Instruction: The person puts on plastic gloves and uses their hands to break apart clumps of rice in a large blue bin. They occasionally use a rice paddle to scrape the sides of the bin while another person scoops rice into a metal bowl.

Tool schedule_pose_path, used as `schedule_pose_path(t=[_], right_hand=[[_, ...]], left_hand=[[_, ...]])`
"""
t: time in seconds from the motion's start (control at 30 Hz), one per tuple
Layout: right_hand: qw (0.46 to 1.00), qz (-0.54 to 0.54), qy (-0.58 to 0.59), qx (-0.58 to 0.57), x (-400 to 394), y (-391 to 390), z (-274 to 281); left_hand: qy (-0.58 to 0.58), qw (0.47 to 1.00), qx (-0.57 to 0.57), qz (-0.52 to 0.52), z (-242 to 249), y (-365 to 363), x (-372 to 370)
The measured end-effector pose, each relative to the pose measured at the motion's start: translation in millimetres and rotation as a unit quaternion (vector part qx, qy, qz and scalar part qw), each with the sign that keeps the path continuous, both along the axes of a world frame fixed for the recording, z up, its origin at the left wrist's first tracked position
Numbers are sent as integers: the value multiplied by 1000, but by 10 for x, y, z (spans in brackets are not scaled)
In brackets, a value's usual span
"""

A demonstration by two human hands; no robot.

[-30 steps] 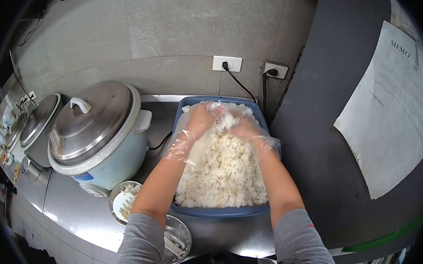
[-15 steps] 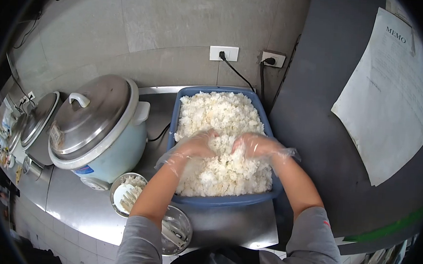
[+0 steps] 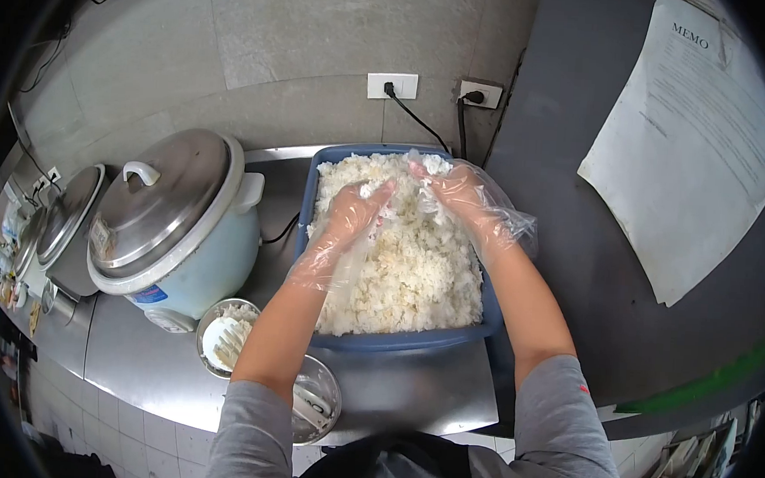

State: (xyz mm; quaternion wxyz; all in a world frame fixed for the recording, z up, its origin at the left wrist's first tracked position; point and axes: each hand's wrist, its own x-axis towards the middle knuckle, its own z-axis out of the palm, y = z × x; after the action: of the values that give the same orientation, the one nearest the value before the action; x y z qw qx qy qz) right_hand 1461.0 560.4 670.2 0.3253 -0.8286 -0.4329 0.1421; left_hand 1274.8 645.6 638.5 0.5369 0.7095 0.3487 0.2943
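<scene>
White cooked rice (image 3: pixel 415 276) fills a blue rectangular tub (image 3: pixel 403 338). Both of my hands wear clear plastic gloves and are at the tub's far half. My left hand (image 3: pixel 355 215) has its fingers curled at the rice near the left side, with grains between thumb and fingers. My right hand (image 3: pixel 460 195) reaches in from the right, its fingers bent around a clump of rice by the far rim. Loose glove plastic bunches at the right wrist. Some fingertips are hidden by rice and glove.
Left of the tub stands a large rice cooker (image 3: pixel 178 213) with its lid on. Two metal bowls, one with rice and a white scoop (image 3: pixel 218 343), one with a pale-handled utensil (image 3: pixel 311 405), sit near my left forearm. Plugged cords hang from wall outlets (image 3: pixel 392 86).
Both hands have moved from the middle of the rice to the far half of the tub. They have lifted partly out of the rice. The view has shifted slightly.
</scene>
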Motion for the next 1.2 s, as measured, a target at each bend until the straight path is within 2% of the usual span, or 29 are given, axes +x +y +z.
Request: schedule_pose_path(t=[0.03,0.07,0.17,0.27,0.3,0.37,0.47,0.57,0.6,0.67,0.73,0.77,0.8,0.87,0.9,0.93,0.97,1.03,1.1,1.13,1.2], right_hand=[[1000,-21,10,11,-93,-11,32],[998,24,63,14,-132,-135,90],[984,114,135,35,-60,-116,-67],[967,249,51,-32,-292,-557,262],[965,255,6,-64,-281,-617,226],[952,266,-82,-129,-207,-714,55],[949,267,-116,-118,73,-905,-713],[953,242,-113,-141,42,-1176,-986],[954,232,-55,-182,7,-1258,-984],[968,214,83,-102,-76,-1414,-1087],[972,188,98,-99,-203,-1519,-993],[973,179,46,-137,-288,-1538,-899],[970,170,-7,-173,-360,-1521,-835],[978,154,76,-117,-406,-1509,-892],[978,146,118,-90,-425,-1503,-926],[959,140,241,-41,-441,-1451,-990],[960,142,239,-14,-447,-1401,-1077],[960,146,234,41,-499,-1288,-1168],[900,129,397,122,-586,-1138,-1148],[864,120,463,155,-633,-1059,-1094],[782,138,558,242,-608,-869,-1173]], left_hand=[[-5,999,-30,14,122,-102,-13],[24,999,-31,31,97,-91,26],[-59,998,17,-10,-474,243,211],[-48,992,-19,-113,-510,198,43],[2,990,94,-104,-530,169,-16],[104,941,313,-80,-593,82,-169],[198,933,276,-117,-368,-186,-523],[355,869,263,-222,-141,-309,-819],[386,857,257,-224,-104,-375,-900],[447,828,247,-231,-114,-510,-1037],[367,875,254,-187,-352,-537,-1098],[326,896,256,-160,-512,-529,-1124],[227,943,181,-162,-747,-493,-1123],[18,987,25,-160,-1156,-382,-1064],[-26,986,-42,-159,-1114,-403,-1018],[-70,979,-109,-158,-1030,-478,-949],[-113,965,-176,-157,-990,-519,-878],[-150,952,-215,-159,-1138,-495,-768],[-108,953,-231,-164,-1268,-360,-625],[-50,958,-228,-168,-1181,-296,-530],[29,942,-309,-127,-903,-320,-425]])
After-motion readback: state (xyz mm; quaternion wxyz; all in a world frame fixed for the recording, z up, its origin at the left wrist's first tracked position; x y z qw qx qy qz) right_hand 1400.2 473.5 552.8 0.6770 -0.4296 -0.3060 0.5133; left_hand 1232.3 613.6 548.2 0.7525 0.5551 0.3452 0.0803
